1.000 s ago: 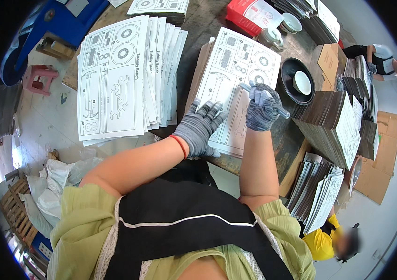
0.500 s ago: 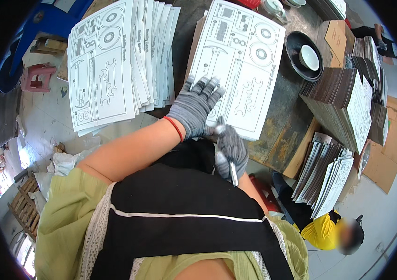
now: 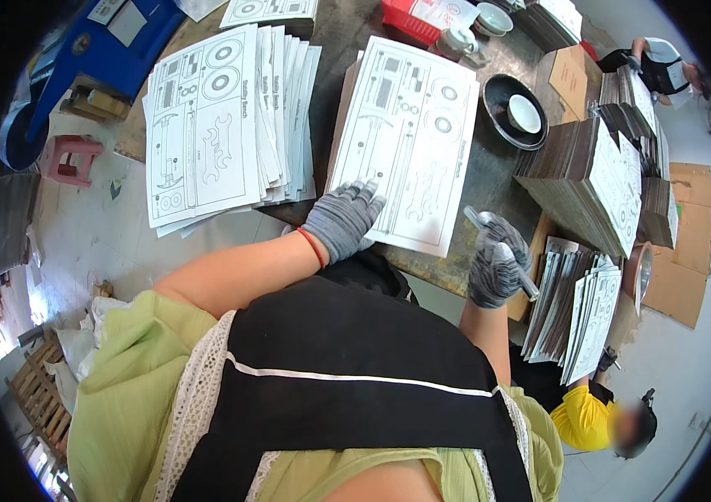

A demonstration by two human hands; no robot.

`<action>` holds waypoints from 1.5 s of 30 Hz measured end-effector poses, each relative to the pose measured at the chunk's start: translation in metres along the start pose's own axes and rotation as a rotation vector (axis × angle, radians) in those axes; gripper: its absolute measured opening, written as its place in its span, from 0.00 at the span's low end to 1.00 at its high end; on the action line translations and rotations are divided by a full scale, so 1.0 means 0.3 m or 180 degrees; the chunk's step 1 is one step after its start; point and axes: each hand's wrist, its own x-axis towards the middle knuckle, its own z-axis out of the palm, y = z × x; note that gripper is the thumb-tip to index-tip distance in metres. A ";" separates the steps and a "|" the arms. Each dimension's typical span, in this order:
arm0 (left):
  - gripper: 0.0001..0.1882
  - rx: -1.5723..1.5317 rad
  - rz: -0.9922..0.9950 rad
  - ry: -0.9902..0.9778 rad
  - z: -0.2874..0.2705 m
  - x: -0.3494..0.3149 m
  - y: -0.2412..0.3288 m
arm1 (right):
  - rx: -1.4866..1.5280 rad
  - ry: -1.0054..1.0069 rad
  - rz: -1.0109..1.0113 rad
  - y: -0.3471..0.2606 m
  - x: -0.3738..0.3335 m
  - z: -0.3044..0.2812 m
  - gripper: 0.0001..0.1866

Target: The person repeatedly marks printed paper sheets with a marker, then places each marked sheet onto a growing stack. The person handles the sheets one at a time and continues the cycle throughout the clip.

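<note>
My left hand (image 3: 344,219), in a grey striped knit glove, lies with fingers stretched out on the lower left corner of a white printed sheet (image 3: 422,109). Line drawings of tools cover this sheet, which tops a stack with brown edges on the table. Off the sheet's lower right corner, my right hand (image 3: 498,261), gloved alike, is closed round a slim silver metal tool (image 3: 529,286). One end of the tool pokes out above my fingers and the other below; its exact kind is unclear. To the left stands a fanned pile of similar sheets (image 3: 205,134).
On the dark table (image 3: 489,188) are a black basin (image 3: 496,90) with a white bowl (image 3: 524,114), a glass jar (image 3: 458,40) and a red package (image 3: 410,18). Tall stacks of boards (image 3: 569,167) stand at right. A yellow-sleeved person (image 3: 583,416) is at lower right, another at upper right.
My right hand has moved right, away from the sheet's lower edge, still holding the tool. My left hand stays on the sheet. The whole view has shifted, showing more of the table's far side.
</note>
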 end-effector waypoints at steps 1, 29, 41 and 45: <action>0.36 -0.0090 0.0063 -0.0007 -0.014 -0.013 -0.003 | -0.0169 -0.0091 -0.0045 0.007 -0.002 -0.053 0.14; 0.57 -0.0508 -0.0057 -0.0158 -0.130 0.079 -0.057 | 0.0356 -0.0144 0.0428 0.354 0.249 0.187 0.15; 0.54 -0.0415 -0.0204 -0.0161 -0.006 0.145 -0.072 | -0.0382 -0.0327 0.0440 0.518 0.261 0.263 0.13; 0.54 -0.0170 -0.0251 -0.0221 -0.031 0.184 -0.073 | 0.0189 -0.0395 0.0684 0.528 0.339 0.257 0.11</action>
